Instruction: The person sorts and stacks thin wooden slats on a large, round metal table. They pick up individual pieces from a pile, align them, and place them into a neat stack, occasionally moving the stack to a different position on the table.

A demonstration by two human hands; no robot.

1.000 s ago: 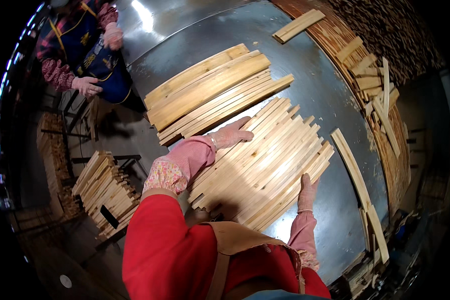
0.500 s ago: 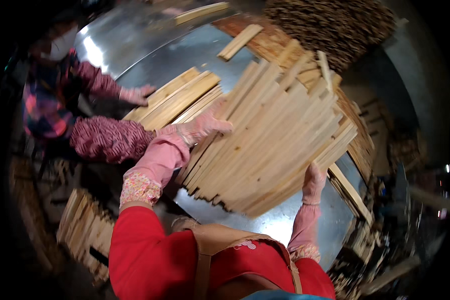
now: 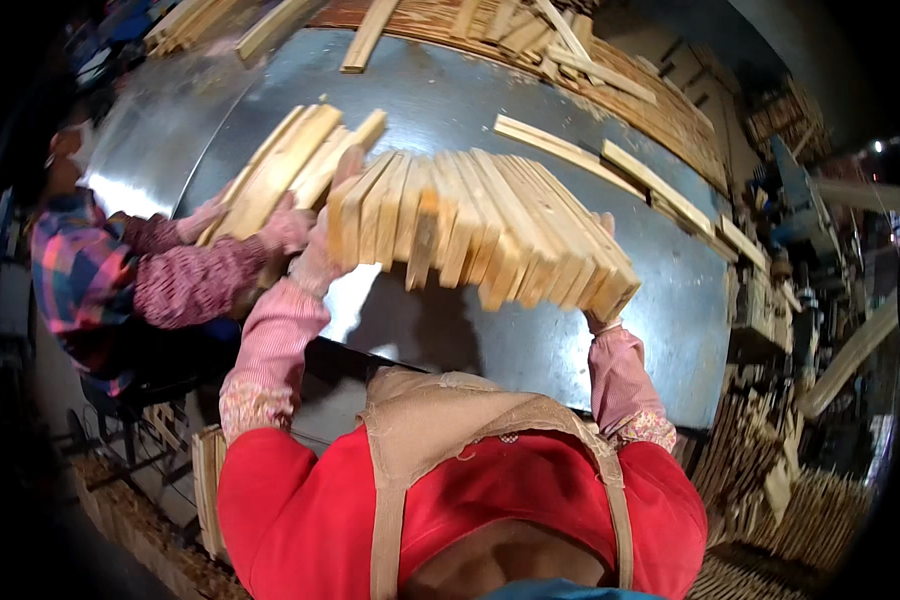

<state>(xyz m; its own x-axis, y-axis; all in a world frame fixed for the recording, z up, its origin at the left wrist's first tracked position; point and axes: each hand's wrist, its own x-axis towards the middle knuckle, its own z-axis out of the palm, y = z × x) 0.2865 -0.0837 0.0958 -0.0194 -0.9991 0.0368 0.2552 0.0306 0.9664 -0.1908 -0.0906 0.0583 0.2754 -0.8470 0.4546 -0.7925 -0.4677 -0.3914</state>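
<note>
A wide bundle of pale wooden slats [image 3: 490, 225], standing on edge side by side, is squeezed between my two gloved hands above the metal table [image 3: 660, 345]. Its uneven ends point toward me, and one slat has a darker end. My left hand [image 3: 320, 255] presses the bundle's left side, thumb side up. At the right side my right hand [image 3: 602, 322] grips it, mostly hidden behind the outer slats. Just left of my left hand, a co-worker's gloved hands [image 3: 288, 226] hold a smaller group of slats [image 3: 270, 185].
Loose slats [image 3: 570, 155] lie on the table's far right. Behind them is a brown wooden board [image 3: 660, 120] with scattered pieces on it. More slats [image 3: 370, 35] rest at the far edge. Stacked wood [image 3: 820, 515] stands at the lower right, and a co-worker [image 3: 90, 260] is at the left.
My hands have tilted the bundle so its ends now face me, and my view has shifted. The co-worker's hands have closed in on the smaller group of slats.
</note>
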